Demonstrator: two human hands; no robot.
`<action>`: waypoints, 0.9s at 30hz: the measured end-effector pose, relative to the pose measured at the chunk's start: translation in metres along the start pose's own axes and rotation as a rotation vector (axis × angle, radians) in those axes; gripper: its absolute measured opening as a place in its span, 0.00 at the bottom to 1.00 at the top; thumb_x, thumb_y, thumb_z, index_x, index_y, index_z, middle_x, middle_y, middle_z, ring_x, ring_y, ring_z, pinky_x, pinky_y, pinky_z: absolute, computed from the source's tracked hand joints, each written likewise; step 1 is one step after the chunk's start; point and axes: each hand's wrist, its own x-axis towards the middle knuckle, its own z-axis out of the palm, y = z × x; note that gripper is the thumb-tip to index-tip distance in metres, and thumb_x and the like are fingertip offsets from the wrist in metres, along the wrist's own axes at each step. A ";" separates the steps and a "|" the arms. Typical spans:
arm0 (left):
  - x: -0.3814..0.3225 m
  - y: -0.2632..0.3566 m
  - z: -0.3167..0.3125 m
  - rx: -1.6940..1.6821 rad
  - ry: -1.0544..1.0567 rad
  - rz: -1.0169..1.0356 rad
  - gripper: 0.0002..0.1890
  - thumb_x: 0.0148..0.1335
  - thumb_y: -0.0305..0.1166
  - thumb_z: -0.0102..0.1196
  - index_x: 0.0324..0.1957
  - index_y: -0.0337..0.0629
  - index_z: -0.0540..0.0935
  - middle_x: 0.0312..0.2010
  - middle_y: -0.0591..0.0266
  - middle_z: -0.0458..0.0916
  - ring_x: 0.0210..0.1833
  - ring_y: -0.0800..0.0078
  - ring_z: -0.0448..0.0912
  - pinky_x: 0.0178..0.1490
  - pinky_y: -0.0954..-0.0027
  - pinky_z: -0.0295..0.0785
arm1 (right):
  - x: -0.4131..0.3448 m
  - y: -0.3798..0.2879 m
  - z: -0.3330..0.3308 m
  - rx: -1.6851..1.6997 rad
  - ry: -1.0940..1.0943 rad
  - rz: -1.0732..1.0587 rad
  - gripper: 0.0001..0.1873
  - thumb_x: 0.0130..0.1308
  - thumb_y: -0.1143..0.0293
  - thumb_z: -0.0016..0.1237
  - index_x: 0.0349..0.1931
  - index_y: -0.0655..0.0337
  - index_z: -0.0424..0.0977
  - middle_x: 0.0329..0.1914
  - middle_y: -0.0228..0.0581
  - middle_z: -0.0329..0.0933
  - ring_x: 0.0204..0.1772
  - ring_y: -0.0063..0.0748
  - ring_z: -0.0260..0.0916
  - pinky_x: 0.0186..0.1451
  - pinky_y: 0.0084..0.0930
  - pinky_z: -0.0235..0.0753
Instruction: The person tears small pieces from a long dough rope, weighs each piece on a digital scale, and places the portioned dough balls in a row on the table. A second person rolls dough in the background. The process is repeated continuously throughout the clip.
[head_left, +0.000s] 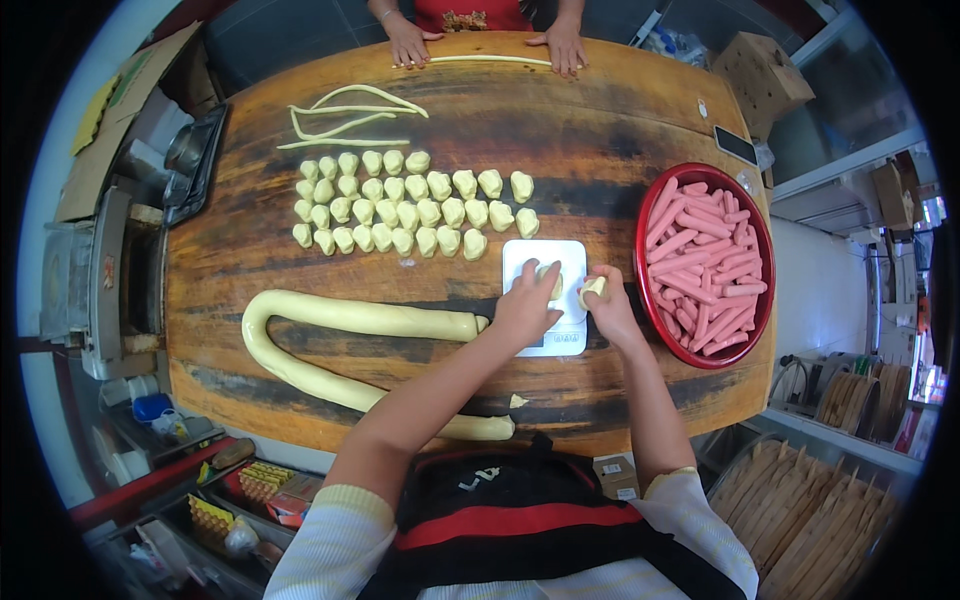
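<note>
My left hand (529, 300) is over a white digital kitchen scale (574, 255), its fingers around a dough piece (553, 283) on the weighing plate. Just right of the scale, my right hand (611, 307) holds another pale dough piece (595, 290). A thick, U-shaped rope of dough (360, 313) lies to the left, its lower part partly hidden by my left arm. Behind it, several dough lumps (427, 213) sit in rows. A small dough scrap (518, 401) lies nearer my body.
A red basin (642, 255) of pink sausages (701, 259) stands at the right, near a phone (735, 145). Thin dough strands (345, 141) lie at the back left. Across the wooden table (600, 135), a co-worker's hands (566, 49) touch a thin dough strand (491, 58).
</note>
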 end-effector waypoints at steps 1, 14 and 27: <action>0.010 -0.005 0.007 -0.007 0.005 0.036 0.29 0.54 0.32 0.63 0.60 0.42 0.71 0.56 0.44 0.66 0.55 0.48 0.74 0.51 0.57 0.75 | -0.004 -0.004 0.000 -0.174 0.011 -0.039 0.23 0.64 0.68 0.49 0.56 0.66 0.59 0.45 0.60 0.76 0.47 0.51 0.78 0.50 0.37 0.74; -0.055 -0.158 -0.085 -0.533 0.392 -0.580 0.41 0.52 0.34 0.71 0.64 0.38 0.62 0.54 0.54 0.70 0.48 0.70 0.75 0.47 0.72 0.76 | -0.001 -0.023 0.063 -0.609 -0.132 -0.185 0.25 0.67 0.66 0.52 0.63 0.61 0.66 0.60 0.49 0.62 0.51 0.50 0.74 0.53 0.37 0.76; -0.088 -0.320 -0.207 0.141 0.363 -0.769 0.49 0.53 0.32 0.65 0.72 0.37 0.48 0.68 0.40 0.59 0.70 0.47 0.61 0.69 0.60 0.61 | -0.128 -0.012 0.072 -0.408 -0.611 0.034 0.18 0.65 0.60 0.52 0.49 0.61 0.77 0.46 0.49 0.76 0.50 0.48 0.74 0.54 0.38 0.74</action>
